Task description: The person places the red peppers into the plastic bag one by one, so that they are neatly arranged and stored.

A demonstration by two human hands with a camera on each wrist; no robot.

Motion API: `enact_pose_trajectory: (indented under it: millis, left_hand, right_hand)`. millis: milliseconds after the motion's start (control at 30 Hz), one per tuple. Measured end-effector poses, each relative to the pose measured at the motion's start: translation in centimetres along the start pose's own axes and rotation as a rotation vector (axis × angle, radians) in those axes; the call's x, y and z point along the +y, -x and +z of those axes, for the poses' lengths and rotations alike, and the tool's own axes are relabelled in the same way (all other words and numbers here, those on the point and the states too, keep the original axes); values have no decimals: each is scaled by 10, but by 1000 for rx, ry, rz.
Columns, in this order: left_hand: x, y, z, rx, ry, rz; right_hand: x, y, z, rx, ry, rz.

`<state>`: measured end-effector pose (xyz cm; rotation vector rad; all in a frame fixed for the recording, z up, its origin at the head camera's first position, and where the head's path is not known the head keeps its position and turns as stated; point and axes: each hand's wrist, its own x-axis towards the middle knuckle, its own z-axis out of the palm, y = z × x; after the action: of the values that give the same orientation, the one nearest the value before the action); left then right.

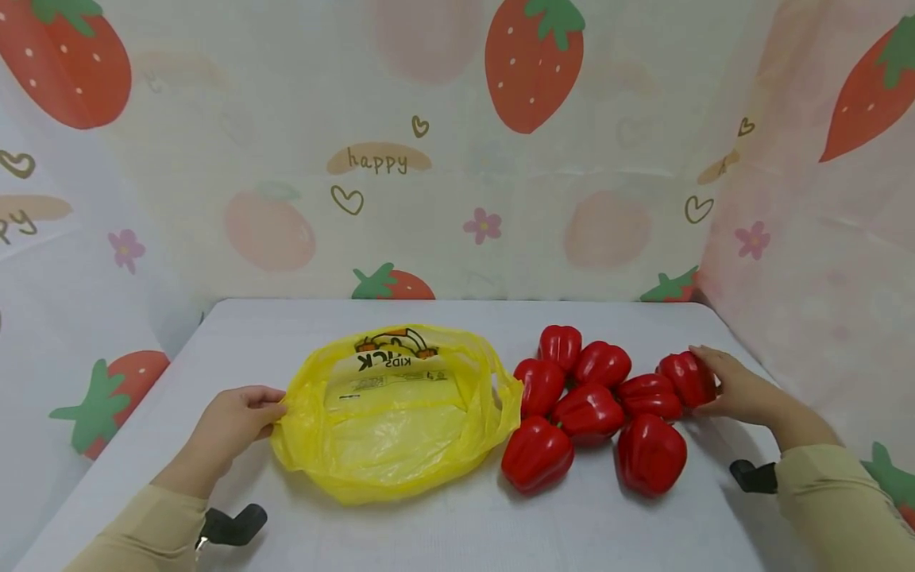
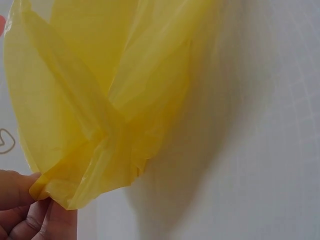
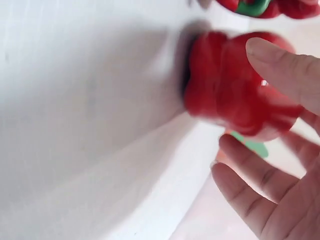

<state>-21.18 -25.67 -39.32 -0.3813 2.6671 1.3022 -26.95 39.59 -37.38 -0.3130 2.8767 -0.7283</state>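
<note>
A yellow plastic bag (image 1: 400, 445) lies with its mouth spread wide on the white table, print visible on its inner side. My left hand (image 1: 232, 425) pinches the bag's left rim between thumb and fingers; the left wrist view shows the thumb (image 2: 17, 189) pressing the gathered film. At the right end of a group of several red bell peppers (image 1: 589, 413), my right hand (image 1: 736, 389) holds one red bell pepper (image 3: 235, 85), thumb on one side and fingers round the other. Part of that pepper is hidden behind the hand.
The peppers lie close together, right of the bag, whose right handle (image 1: 507, 393) touches the nearest ones. A strawberry-printed curtain (image 1: 457, 199) encloses the table (image 1: 443, 532) at the back and sides. Black curved pieces (image 1: 234, 524) show beside both wrists.
</note>
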Motion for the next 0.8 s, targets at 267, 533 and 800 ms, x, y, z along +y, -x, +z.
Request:
enact_pose_trajectory:
  millis: [267,533,800]
  left_hand:
    - [-1,0,-2,0,-5,9]
    - [-1,0,0,4,-1,7]
    - [1,2,0,8,6,6]
  right_hand:
    - [7,-2,0,-23,-41,21]
    - [9,-1,4,39,-1,-11]
    - [16,-2,9,55,11,4]
